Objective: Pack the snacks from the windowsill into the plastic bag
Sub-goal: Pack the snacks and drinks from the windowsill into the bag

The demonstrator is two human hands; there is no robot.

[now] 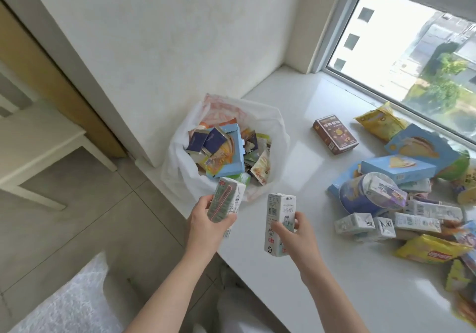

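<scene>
A white plastic bag (pixel 180 152) stands open at the left end of the white windowsill (pixel 296 116), holding several snack packets and a blue box. My left hand (pixel 206 227) grips a white drink carton (pixel 226 198) with a straw on its side, just in front of the bag's mouth. My right hand (pixel 296 232) holds a second white drink carton (pixel 279 224) upright above the sill's front edge. A pile of snacks (pixel 401 196) lies to the right: blue boxes, small white cartons, yellow packets. A brown box (pixel 334 134) lies alone near the middle.
The window (pixel 412 49) runs along the back of the sill on the right. A wall meets the sill behind the bag. Below on the left are a tiled floor, a light wooden table leg (pixel 38 167) and a white textured cushion (pixel 69 301).
</scene>
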